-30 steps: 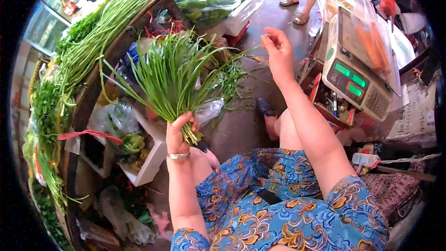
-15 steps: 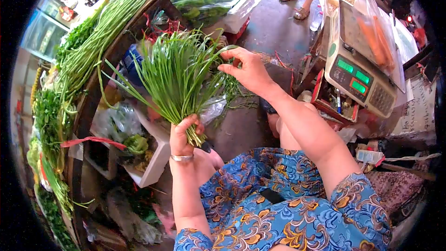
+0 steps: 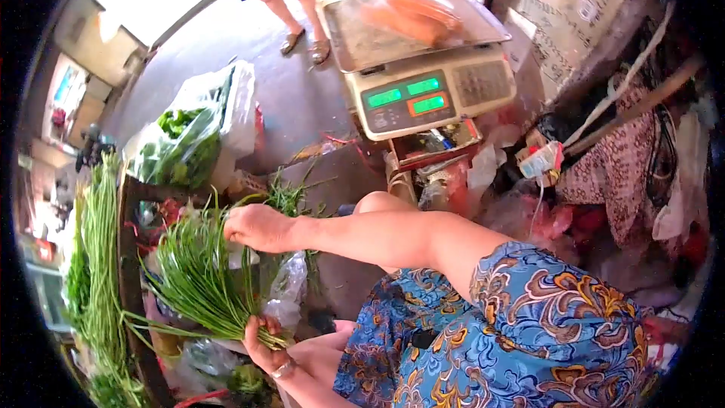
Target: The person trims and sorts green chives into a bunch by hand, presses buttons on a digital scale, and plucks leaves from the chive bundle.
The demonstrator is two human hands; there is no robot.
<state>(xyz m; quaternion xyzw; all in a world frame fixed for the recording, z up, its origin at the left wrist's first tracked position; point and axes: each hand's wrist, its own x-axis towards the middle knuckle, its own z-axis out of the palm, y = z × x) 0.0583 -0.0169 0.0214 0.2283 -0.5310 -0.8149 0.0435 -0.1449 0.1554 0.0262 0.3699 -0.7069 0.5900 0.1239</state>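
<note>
My left hand [image 3: 264,340] is wrapped round the cut stem ends of a bunch of garlic chives [image 3: 200,276]. The long flat green leaves fan out up and to the left. At the bunch's upper right edge is my right hand [image 3: 257,228], its fingers curled down and closed against the leaves. What those fingertips pinch, if anything, is hidden. Loose green trimmings [image 3: 291,195] lie just beyond the right hand, and a clear plastic bag [image 3: 289,287] sits between my forearms.
A digital scale [image 3: 423,98] with bagged carrots [image 3: 408,15] stands ahead on the right. Long beans [image 3: 98,257] line the stall at left. A bag of green vegetables [image 3: 181,140] stands at the back left. A person's legs [image 3: 294,7] are beyond the scale.
The view has swung to the right, so the scale now sits near the middle. My right hand has closed its fingers at the leaf edge; the left keeps holding the chives.
</note>
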